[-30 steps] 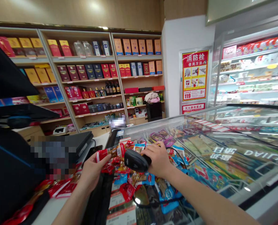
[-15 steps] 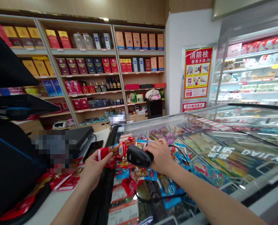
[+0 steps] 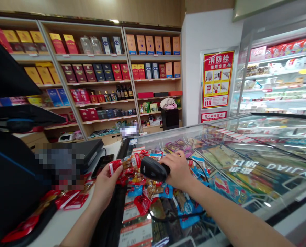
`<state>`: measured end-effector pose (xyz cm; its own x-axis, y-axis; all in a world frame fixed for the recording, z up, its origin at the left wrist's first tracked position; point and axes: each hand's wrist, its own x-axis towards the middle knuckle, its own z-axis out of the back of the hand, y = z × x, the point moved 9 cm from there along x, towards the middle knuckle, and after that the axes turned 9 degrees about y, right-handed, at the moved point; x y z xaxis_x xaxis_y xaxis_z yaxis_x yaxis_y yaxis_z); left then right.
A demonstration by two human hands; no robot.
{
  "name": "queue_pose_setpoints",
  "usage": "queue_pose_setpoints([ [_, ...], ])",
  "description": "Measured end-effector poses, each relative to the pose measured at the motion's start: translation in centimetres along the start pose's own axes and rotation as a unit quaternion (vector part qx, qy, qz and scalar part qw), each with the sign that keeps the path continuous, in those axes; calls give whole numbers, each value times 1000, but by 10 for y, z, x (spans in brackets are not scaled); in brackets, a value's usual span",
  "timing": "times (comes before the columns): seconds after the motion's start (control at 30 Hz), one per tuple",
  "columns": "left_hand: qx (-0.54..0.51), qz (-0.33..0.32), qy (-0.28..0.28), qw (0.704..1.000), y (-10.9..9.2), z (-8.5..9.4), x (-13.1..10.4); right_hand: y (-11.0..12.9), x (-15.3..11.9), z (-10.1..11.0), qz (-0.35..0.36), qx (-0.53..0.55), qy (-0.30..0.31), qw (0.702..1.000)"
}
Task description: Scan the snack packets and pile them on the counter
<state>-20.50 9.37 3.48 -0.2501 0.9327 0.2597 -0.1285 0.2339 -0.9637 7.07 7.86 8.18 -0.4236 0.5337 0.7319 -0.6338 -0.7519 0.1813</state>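
The right hand [image 3: 177, 170] hides the back of the scanner [image 3: 154, 168] from us. Blurry squares [image 3: 61, 164] cover part of the black box [image 3: 92, 151], so we can't tell what is there. The fridge food [image 3: 273, 70] looks too fuzzy to name. The bottom edge cuts off both arms [image 3: 227, 209].

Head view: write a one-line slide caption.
Left hand holds a red-ended packet near the black scanner in the right hand.
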Motion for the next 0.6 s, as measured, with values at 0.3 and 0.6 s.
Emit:
queue_pose_setpoints([
  [0.3, 365, -209, 220, 880, -26, -66, 2, -7, -2, 3, -3, -30, -25, 999],
  [0.6, 599, -93, 10, 795, -37, -8, 8, -8, -4, 2, -2, -31, -20, 999],
])
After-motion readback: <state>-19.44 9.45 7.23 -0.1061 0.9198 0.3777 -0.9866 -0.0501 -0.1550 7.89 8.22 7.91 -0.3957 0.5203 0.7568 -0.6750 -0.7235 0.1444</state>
